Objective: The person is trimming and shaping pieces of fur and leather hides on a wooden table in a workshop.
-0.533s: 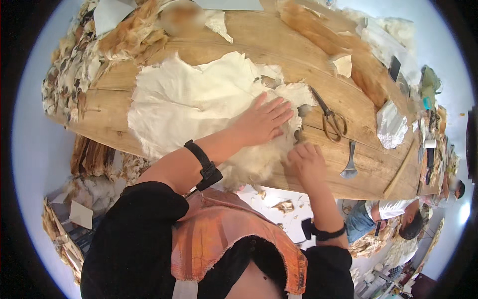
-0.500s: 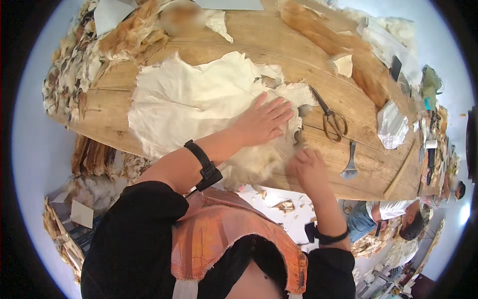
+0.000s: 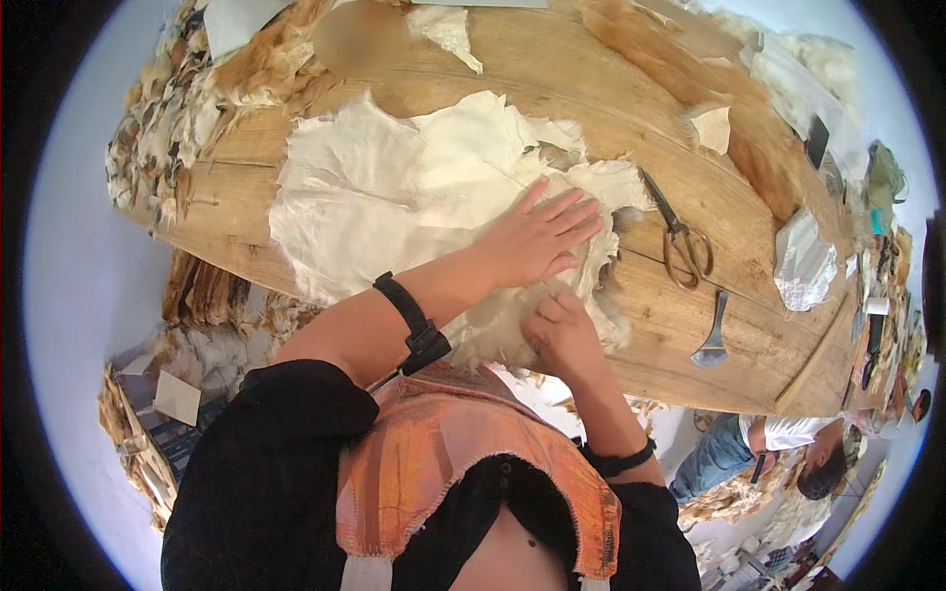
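Pale hide (image 3: 394,177), laid on wooden table (image 3: 611,108); left hand (image 3: 547,236) flat upon it, fingers spread; right hand (image 3: 567,335) at furred near edge, fingers curled, grip indistinct.

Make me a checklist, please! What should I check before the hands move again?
1. Left hand flat on the pale hide: ok, its palm is down and its fingers are spread.
2. Right hand gripping the hide's near edge: cannot tell; it is curled there, but its grip is hidden.
3. Hide smooth all over: not ok, creases show on its left part.
4. Scissors out of both hands: ok, they lie on the wooden table, to the right.
5. Flat-bladed metal tool away from the hide: ok, it lies apart, nearer than the scissors.
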`<state>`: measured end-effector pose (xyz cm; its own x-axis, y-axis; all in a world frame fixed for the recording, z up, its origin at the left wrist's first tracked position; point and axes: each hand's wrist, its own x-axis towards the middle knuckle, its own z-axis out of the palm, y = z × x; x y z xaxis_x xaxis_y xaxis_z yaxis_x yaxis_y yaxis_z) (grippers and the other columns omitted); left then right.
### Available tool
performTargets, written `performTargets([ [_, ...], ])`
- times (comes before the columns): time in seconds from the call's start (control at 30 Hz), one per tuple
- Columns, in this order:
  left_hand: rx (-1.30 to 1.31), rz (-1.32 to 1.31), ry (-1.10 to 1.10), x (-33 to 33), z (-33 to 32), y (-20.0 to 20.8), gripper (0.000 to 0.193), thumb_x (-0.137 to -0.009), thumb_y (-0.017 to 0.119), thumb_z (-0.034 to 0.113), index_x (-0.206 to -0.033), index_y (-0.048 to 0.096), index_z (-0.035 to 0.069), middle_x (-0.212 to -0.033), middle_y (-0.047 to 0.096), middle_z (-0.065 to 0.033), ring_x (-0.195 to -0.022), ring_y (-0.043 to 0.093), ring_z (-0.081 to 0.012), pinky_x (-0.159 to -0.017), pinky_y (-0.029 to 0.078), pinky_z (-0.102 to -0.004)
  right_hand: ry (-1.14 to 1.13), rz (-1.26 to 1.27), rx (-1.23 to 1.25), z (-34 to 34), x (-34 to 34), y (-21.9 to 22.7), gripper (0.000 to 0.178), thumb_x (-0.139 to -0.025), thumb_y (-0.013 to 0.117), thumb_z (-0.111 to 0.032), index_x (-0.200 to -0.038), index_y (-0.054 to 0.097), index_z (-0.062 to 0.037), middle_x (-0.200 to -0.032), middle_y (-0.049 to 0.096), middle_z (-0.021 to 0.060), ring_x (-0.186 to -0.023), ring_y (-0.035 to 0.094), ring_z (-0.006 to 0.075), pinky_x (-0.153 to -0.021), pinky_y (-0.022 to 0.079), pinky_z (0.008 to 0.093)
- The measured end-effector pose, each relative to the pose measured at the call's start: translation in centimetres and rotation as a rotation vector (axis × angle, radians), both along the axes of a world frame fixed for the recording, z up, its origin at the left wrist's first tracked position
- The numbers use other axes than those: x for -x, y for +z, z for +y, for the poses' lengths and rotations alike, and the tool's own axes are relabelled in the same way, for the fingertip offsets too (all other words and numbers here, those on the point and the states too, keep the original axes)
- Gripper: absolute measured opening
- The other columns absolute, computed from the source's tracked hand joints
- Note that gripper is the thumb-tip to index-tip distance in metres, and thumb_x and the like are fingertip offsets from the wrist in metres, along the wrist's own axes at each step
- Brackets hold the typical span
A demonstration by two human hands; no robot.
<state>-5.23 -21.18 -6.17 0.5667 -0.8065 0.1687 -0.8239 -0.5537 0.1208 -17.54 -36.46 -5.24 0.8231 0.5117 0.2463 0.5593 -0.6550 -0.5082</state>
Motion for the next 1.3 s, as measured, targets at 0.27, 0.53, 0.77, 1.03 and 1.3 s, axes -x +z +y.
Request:
performTargets([
  [0.27, 0.035, -0.002, 0.038, 0.3, 1.0, -0.2, 0.066, -0.101, 0.051, 0.044, -0.159, 0.035, 0.017, -0.167, 0.030, -0.0038, -0.156, 0.021, -0.0242, -0.125, 0.010, -0.0579, -0.035, 0.066, -0.135, -0.2, 3.5, 4.5, 0.020, -0.077, 0.062, -0.001, -0.095, 0.066, -0.0103, -0.086, 0.061, 0.0082, -0.087, 0.060, 0.0325, -0.080, 0.050, 0.0438],
  [0.53, 0.148, 0.102, 0.226, 0.3, 2.8, -3.1, 0.065, -0.097, 0.055, 0.035, -0.155, 0.040, 0.008, -0.166, 0.030, -0.0156, -0.156, 0.021, -0.0277, -0.127, 0.009, -0.0522, -0.403, -0.084, -0.152, 2.5, -9.5, 0.7, 0.050, -0.103, 0.051, -0.030, -0.150, 0.049, -0.0116, -0.154, 0.048, 0.0177, -0.146, 0.038, 0.0402, -0.122, 0.023, 0.0533],
  [0.77, 0.035, 0.004, 0.915, -0.2, 34.6, -0.7, 0.065, -0.102, 0.050, 0.031, -0.156, 0.033, -0.001, -0.163, 0.032, -0.0203, -0.153, 0.027, -0.0325, -0.126, 0.018, -0.0498, -0.573, -0.128, 0.507, 3.7, -9.5, -1.3, 0.059, -0.106, 0.042, -0.037, -0.161, 0.034, -0.0177, -0.164, 0.035, 0.0119, -0.153, 0.029, 0.0334, -0.124, 0.018, 0.0534],
  [1.03, -0.107, -0.111, 0.537, 5.1, 34.7, 0.4, 0.077, -0.099, 0.053, 0.042, -0.160, 0.026, 0.003, -0.167, 0.023, -0.0189, -0.156, 0.020, -0.0319, -0.125, 0.012, -0.0550, -0.433, -0.069, 0.539, 9.7, -1.8, 0.9, 0.061, -0.102, 0.049, -0.039, -0.159, 0.038, -0.0184, -0.168, 0.027, 0.0149, -0.155, 0.022, 0.0369, -0.125, 0.011, 0.0559],
  [1.3, -0.086, 0.253, 0.393, 12.8, 36.2, 4.0, 0.078, -0.093, 0.065, 0.035, -0.157, 0.033, 0.006, -0.163, 0.032, -0.0196, -0.153, 0.025, -0.0394, -0.124, 0.017, -0.0539, -0.292, 0.052, 0.540, 10.2, 4.9, 1.3, 0.061, -0.102, 0.048, -0.043, -0.158, 0.040, -0.0182, -0.167, 0.027, 0.0187, -0.154, 0.022, 0.0395, -0.125, 0.009, 0.0568],
])
